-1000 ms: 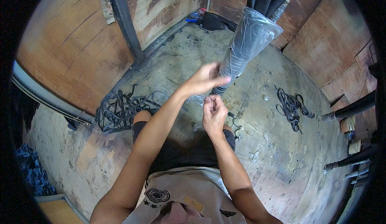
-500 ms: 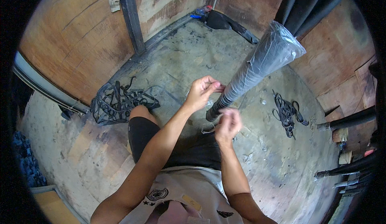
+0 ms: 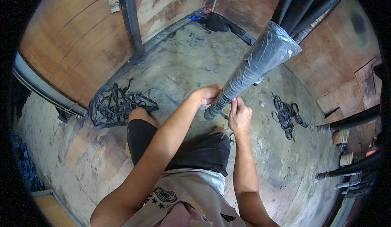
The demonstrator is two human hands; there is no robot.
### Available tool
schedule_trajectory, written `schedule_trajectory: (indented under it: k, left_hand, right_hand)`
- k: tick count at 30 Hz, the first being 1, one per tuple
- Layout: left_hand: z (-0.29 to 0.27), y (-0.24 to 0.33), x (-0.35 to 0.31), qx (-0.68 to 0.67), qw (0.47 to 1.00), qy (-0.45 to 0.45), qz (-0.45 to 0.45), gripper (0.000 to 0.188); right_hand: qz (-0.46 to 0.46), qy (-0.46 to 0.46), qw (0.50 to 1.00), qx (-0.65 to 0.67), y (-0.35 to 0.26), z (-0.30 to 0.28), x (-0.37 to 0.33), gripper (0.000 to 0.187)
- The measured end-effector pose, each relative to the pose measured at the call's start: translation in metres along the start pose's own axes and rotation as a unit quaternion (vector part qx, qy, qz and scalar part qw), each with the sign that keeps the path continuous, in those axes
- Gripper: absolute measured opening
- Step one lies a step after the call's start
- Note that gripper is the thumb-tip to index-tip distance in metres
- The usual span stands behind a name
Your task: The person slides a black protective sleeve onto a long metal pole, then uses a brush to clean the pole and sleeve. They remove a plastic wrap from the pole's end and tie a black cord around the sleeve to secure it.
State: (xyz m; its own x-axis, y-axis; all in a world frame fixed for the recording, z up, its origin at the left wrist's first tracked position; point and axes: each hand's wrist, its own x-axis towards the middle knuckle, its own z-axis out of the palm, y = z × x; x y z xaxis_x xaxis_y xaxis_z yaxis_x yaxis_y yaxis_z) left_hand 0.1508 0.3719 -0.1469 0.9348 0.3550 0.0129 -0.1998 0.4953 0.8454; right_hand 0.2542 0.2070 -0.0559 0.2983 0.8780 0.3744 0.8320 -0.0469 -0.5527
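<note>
A long, slanting black tube-like piece wrapped in clear plastic film (image 3: pixel 256 62) comes down from the upper right between my hands. The film flares out at its upper end. Dark rings of winding circle its narrow lower end (image 3: pixel 216 106). My left hand (image 3: pixel 208 95) is on its left side, with the fingers curled round behind it and partly hidden. Close against the right side, my right hand (image 3: pixel 240 114) is closed in a pinch, thumb up by the wrap. What it pinches is too small to make out.
Tangled black strips (image 3: pixel 118 105) lie on the floor at left, and a smaller heap of strips (image 3: pixel 289 115) at right. Several black tube-like lengths (image 3: pixel 303 7) hang above the wrapped piece. More wrapped black ends (image 3: pixel 352 121) jut in from the right. Wooden walls (image 3: pixel 77 39) stand around.
My right hand has come up against the right side of the wrapped piece. My left hand has gone from a pinch at its edge to reaching round behind it.
</note>
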Motion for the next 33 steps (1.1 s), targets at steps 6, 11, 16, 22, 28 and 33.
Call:
schedule_trajectory:
  k: [6, 11, 16, 22, 28, 33]
  left_hand:
    - [0.049, 0.091, -0.029, -0.062, 0.975, 0.050, 0.209, 0.058]
    - [0.113, 0.121, -0.012, 0.376, 0.914, 0.075, 0.131, 0.063]
    - [0.128, 0.113, -0.010, 0.350, 0.922, 0.063, 0.151, 0.052]
    - [0.110, 0.093, -0.021, 0.305, 0.930, 0.106, 0.177, 0.057]
    - [0.070, 0.104, -0.044, 0.234, 0.941, 0.097, 0.225, 0.052]
    - [0.043, 0.116, -0.044, 0.223, 0.934, 0.128, 0.248, 0.051]
  right_hand:
    - [0.066, -0.027, 0.993, 0.097, -0.024, 0.011, -0.051, 0.034]
    - [0.140, -0.060, 0.912, 0.380, -0.025, 0.067, -0.044, 0.038]
    - [0.236, 0.015, 0.791, 0.564, 0.011, 0.158, -0.040, 0.036]
    - [0.250, 0.081, 0.882, 0.390, 0.093, 0.204, -0.093, 0.036]
    - [0.243, 0.177, 0.909, 0.288, 0.153, 0.111, -0.089, 0.033]
    - [0.094, -0.039, 0.993, 0.060, 0.134, 0.029, -0.115, 0.025]
